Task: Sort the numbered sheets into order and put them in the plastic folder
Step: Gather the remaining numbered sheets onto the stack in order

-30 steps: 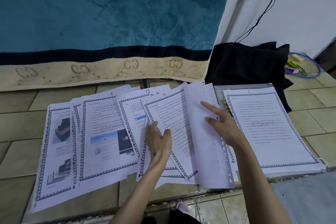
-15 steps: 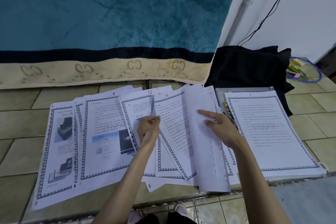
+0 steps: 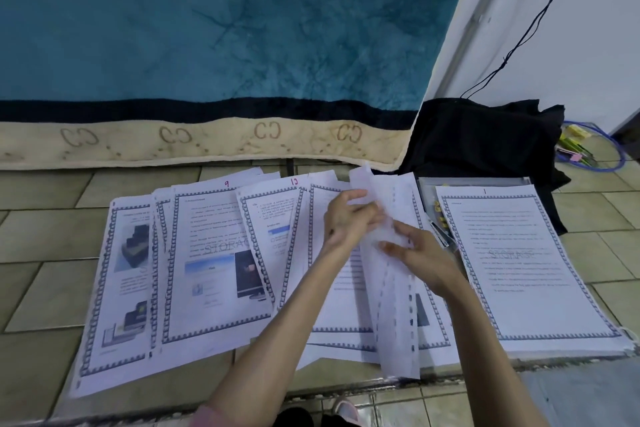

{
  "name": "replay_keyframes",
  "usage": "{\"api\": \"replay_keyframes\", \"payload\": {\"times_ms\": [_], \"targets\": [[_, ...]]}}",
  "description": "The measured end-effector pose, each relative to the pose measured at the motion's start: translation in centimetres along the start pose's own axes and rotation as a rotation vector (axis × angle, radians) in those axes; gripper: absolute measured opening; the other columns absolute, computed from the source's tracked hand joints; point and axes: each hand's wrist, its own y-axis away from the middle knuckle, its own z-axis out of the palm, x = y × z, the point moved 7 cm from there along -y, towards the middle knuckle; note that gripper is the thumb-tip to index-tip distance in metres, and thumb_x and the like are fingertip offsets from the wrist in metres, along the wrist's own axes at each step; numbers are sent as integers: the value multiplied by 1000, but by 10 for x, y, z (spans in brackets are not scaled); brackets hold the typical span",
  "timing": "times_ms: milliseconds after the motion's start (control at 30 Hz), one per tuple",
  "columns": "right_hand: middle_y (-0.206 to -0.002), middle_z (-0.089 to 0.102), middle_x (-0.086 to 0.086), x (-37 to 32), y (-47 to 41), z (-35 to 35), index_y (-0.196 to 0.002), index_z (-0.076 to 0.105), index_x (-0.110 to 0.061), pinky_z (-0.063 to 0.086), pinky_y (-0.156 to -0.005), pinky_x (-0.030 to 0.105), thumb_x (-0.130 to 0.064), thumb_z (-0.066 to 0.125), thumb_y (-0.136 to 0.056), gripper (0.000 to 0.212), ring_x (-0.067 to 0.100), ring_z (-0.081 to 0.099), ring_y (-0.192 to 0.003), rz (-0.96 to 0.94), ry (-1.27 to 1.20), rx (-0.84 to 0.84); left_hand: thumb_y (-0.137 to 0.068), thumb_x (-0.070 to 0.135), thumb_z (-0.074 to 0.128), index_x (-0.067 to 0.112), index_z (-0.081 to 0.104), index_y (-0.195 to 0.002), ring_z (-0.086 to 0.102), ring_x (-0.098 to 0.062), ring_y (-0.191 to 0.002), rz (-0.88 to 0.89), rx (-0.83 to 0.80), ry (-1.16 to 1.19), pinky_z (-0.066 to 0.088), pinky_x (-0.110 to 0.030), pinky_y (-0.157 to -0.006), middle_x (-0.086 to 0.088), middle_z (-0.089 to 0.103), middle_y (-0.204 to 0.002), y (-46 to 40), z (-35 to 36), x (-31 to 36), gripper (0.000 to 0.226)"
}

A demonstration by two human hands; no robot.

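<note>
White paper covers the tiled floor [image 3: 45,253] across the lower half of the frame, below a teal blanket [image 3: 207,35] that fills the upper left. At far left lies a sheet with photos [image 3: 117,288], overlapped by sheet 9 [image 3: 207,253], then sheet 13 [image 3: 273,236] at centre. These lie loose and fanned, edges overlapping, so a sweep of a forearm would likely slide them out of place.

Just right of centre, the left hand [image 3: 346,218] curls round the top of a punched sleeve [image 3: 391,305] that stands up off the pile, while the right hand [image 3: 419,253] pinches it lower down, thumb and fingers on either face. The film looks thin and limp; I judge it may buckle or cling shut as a sheet goes in, creasing a corner. Whether a sheet is already inside I cannot tell, as the sleeve is blurred.

To the right, sheet 1 [image 3: 519,260] lies flat on the folder [image 3: 467,181], whose upper edge peeks out above it at centre right, beside a black cloth [image 3: 485,135]. With numbers hidden on several sheets, a wrong order could slip through unless each is checked.
</note>
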Motion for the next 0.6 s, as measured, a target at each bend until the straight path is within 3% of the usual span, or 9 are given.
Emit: {"api": "replay_keyframes", "payload": {"times_ms": [67, 100, 167, 267, 400, 467, 533, 567, 600], "targets": [[-128, 60, -3, 5, 1, -8, -123, 56, -23, 49, -90, 27, -5, 58, -90, 38, 15, 61, -108, -22, -68, 38, -92, 21, 56, 15, 55, -113, 65, -12, -89, 44, 10, -225, 50, -22, -81, -2, 65, -110, 6, -8, -2, 22], [-128, 60, -3, 7, 1, -13, -129, 51, -24, 51, -90, 30, 0, 55, -90, 46, 16, 61, -108, -22, -114, 65, -93, 24, 54, 15, 54, -119, 60, -13, -102, 65, 51, -398, 45, -22, -88, 1, 60, -118, 8, -20, -6, 27], [-133, 48, -18, 12, 1, -25, -145, 28, -34, 51, -86, 27, 4, 50, -90, 71, 10, 56, -111, -8, -191, 123, -95, 22, 51, 12, 48, -130, 45, -21, -126, 62, 173, -656, 37, -28, -102, -4, 47, -136, 13, -50, -15, 37], [-130, 26, -36, 13, 2, -37, -145, 8, -46, 41, -87, 21, 5, 44, -91, 82, -1, 41, -115, -9, -215, 168, -95, 17, 50, 9, 33, -140, 33, -29, -135, -50, 234, -762, 29, -39, -112, -12, 35, -146, 18, -82, -33, 49], [-147, 26, -22, 20, 4, -52, -140, 33, -45, 26, -106, 26, 7, 43, -87, 75, 1, 25, -134, -11, -133, 180, -94, 12, 51, 4, 28, -142, 55, -23, -111, -65, 204, -659, 43, -28, -94, -7, 59, -115, 23, -86, -39, 54], [-148, 33, -15, 22, 5, -57, -133, 46, -39, 21, -110, 25, 9, 43, -86, 68, 5, 24, -139, -2, -129, 183, -92, 17, 55, 4, 36, -137, 56, -19, -101, -93, 203, -655, 41, -24, -86, -7, 62, -112, 20, -86, -40, 51], [-150, 31, -14, 23, 4, -57, -135, 43, -38, 20, -112, 27, 10, 42, -86, 68, 8, 21, -141, 7, -109, 173, -90, 22, 60, 8, 55, -115, 55, -14, -87, -113, 187, -635, 42, -21, -78, -4, 63, -99, 17, -82, -41, 30], [-152, 25, -15, 23, 4, -54, -140, 35, -38, 19, -112, 28, 9, 42, -88, 71, 7, 18, -142, 12, -96, 163, -89, 24, 60, 12, 59, -95, 53, -13, -78, -108, 171, -637, 41, -20, -70, 0, 60, -85, 17, -77, -39, 13], [-154, 18, -16, 23, 3, -51, -145, 23, -39, 19, -114, 30, 8, 41, -89, 75, 7, 15, -142, 17, -89, 153, -89, 24, 59, 15, 52, -78, 48, -13, -69, -85, 163, -641, 37, -21, -59, 2, 53, -73, 19, -72, -34, 16]]}}
